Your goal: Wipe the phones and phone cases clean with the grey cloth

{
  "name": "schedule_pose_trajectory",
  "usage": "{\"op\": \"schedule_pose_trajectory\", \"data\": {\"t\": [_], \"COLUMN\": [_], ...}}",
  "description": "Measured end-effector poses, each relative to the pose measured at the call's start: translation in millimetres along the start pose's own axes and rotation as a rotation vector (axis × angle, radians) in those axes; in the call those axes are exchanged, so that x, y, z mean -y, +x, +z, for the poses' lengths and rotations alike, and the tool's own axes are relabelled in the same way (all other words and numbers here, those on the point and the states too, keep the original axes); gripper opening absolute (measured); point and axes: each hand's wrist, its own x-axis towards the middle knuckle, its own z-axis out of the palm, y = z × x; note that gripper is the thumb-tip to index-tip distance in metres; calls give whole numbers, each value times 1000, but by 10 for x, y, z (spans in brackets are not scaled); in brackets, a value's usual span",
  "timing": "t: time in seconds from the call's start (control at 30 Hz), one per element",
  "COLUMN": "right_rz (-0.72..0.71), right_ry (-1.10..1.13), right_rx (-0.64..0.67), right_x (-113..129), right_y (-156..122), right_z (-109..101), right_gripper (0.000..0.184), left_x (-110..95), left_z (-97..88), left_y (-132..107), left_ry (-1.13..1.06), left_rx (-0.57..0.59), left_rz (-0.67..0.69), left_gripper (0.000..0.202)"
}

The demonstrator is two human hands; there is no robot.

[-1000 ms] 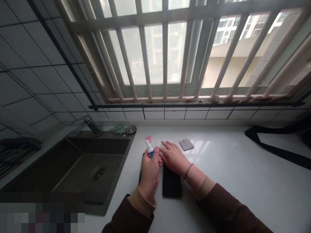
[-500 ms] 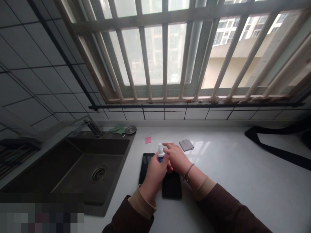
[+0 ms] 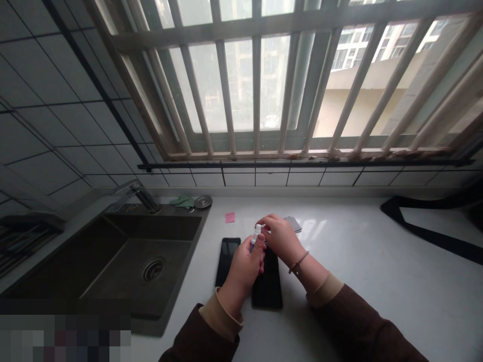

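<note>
My left hand point(image 3: 243, 269) is wrapped round a small white spray bottle point(image 3: 255, 236) with a blue label, held upright over the counter. My right hand point(image 3: 281, 239) is closed with its fingertips pinching the bottle's white top. Beneath the hands lie two black phones flat on the white counter point(image 3: 358, 261): one phone point(image 3: 227, 260) to the left, a second phone point(image 3: 268, 286) partly hidden under my hands.
A dark sink point(image 3: 143, 251) with a tap point(image 3: 138, 193) lies to the left. A pink note point(image 3: 230, 217) and a grey folded cloth point(image 3: 295, 222) lie behind the hands. A green rag point(image 3: 182, 201) and a metal drain plug point(image 3: 203, 201) sit by the sink. A black strap point(image 3: 426, 226) crosses the right side.
My left hand carried the bottle right, from over the left phone to above the second phone. My right hand lifted off that phone and closed its fingers on the bottle's top.
</note>
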Motion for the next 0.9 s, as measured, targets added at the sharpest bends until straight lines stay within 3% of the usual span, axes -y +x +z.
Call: {"op": "schedule_pose_trajectory", "data": {"t": [0.17,0.3,0.37,0.53,0.67,0.9], "right_rz": [37,41,45,67,65,38], "right_ry": [112,520,609,621,546,442], "right_rx": [-65,68,142,242,284,262], "right_x": [48,103,123,157,170,194], "right_y": [35,6,-8,-27,-46,-76], "right_z": [-401,-642,-701,-697,-639,-616], "right_gripper": [12,27,34,30,26,24], "left_x": [-29,-34,-40,-68,-86,-94], "left_z": [7,5,2,-9,-5,-8], "left_y": [3,-3,-12,-29,-29,-43], "left_ry": [17,36,74,226,225,263], "left_rx": [-15,2,10,32,3,-44], "left_rz": [-19,-27,-20,27,57,145], "left_gripper": [61,59,56,50,50,49]}}
